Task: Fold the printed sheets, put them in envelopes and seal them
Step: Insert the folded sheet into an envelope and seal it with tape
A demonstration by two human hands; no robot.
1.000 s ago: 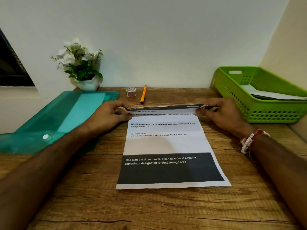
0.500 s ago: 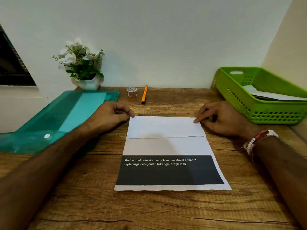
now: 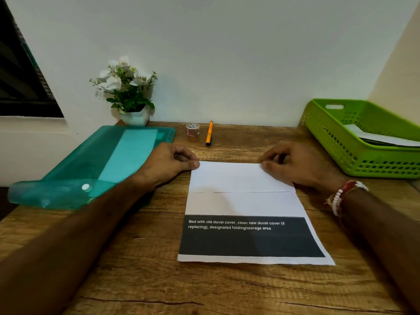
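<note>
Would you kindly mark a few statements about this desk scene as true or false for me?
The white printed sheet has its top folded down. True.
The orange pen lies in the green plastic basket. False: it lies on the wooden desk.
The left hand touches the sheet's top left corner. True.
The teal plastic folder lies right of the sheet. False: left.
</note>
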